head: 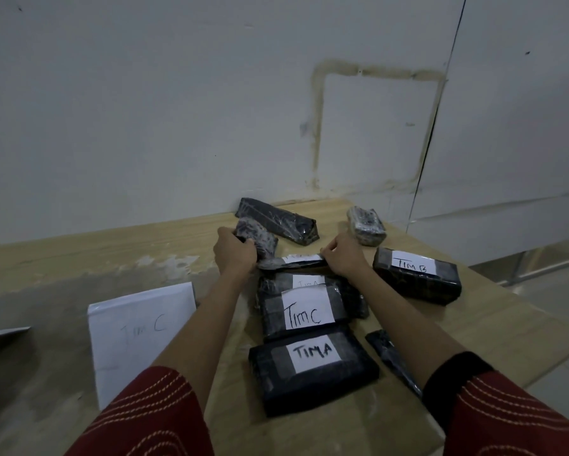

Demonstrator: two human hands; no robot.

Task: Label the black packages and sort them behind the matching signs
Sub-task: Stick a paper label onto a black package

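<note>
Red sleeves (151, 413) reach past the TIM A package (312, 366) to mid-table, where the left hand (235, 255) grips a black package (260, 240) and the right hand (345, 258) pinches a white label (304, 257) beside it: labelling, I judge, with pressing flat next.

Nine black plastic-wrapped packages (312, 383) lie centre and right of frame; five carry white paper labels (312, 353). Two white paper signs (141, 357) stand lower left.

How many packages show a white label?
5: TIM A nearest, TIM C behind, faint label beneath it, TIM B right, held package between both hands; more may be hidden.
</note>
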